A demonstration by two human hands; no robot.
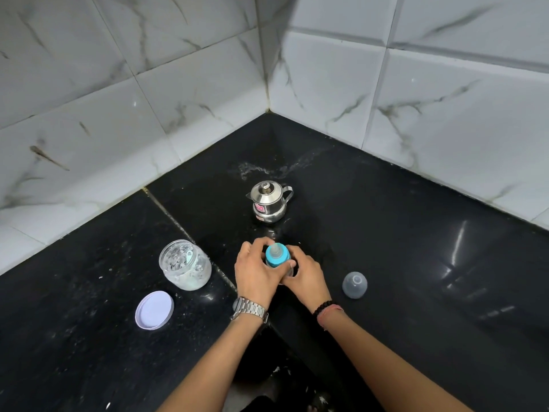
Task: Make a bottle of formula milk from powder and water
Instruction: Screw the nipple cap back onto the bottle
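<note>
Black corner counter. Bottle [277,257] upright at centre, axis vertical, clamped between left hand [255,272] at 9 and right hand [306,276] at 3. Dome cap [354,284] farther out at 3, right hand nearer.

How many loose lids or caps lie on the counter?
2: a white lid left of the hands, near the jar; a grey cap right of the hands. None seems hidden.

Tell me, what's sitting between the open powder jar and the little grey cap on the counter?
In the head view, the baby bottle stands between the jar and grey cap, gripped by the left hand and right hand.
</note>
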